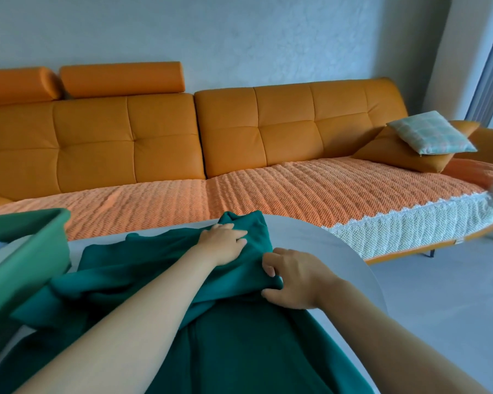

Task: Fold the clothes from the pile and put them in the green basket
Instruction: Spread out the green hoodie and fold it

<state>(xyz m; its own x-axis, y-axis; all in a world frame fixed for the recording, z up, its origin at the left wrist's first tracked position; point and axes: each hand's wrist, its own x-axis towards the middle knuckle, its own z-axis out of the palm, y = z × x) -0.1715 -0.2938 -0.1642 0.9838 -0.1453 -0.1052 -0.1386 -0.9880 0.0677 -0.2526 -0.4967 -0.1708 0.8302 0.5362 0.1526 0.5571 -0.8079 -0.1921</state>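
A large dark green garment (160,282) lies rumpled across the grey table (305,237), its lower part running off the bottom of the view. My left hand (224,241) lies on the garment's far end with its fingers curled into the cloth. My right hand (292,280) pinches a fold at the garment's right edge between thumb and fingers. The green basket (20,265) stands at the left edge of the table, touching the garment; something pale shows inside it.
An orange sofa (239,143) with a textured orange cover runs along the wall behind the table. An orange cushion (396,155) and a pale checked cushion (430,132) sit at its right end. Grey floor (439,302) lies to the right of the table.
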